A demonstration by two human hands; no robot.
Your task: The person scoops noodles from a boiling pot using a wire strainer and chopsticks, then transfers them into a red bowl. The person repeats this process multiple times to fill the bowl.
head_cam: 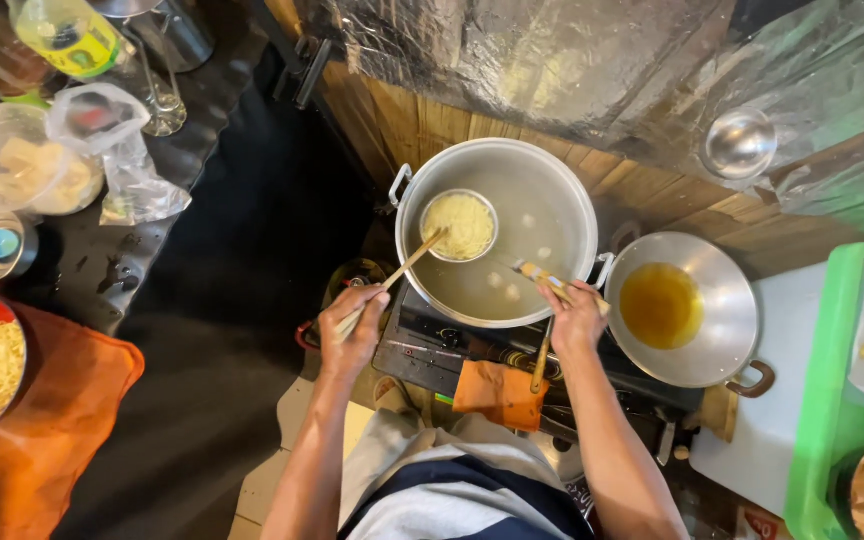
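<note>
Steel pot (552,200) holds a noodle strainer (459,226) at its ten o'clock. The left hand (352,325) pinches chopsticks (402,272); the right hand (574,318), at the pot's five o'clock, grips a striped stick (542,275).

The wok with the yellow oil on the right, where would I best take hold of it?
Grip the wok by its brown loop handle at the lower right rim, coming from the near right. That side is open, and the handle keeps the hands off the metal bowl and away from the big pot.
</note>
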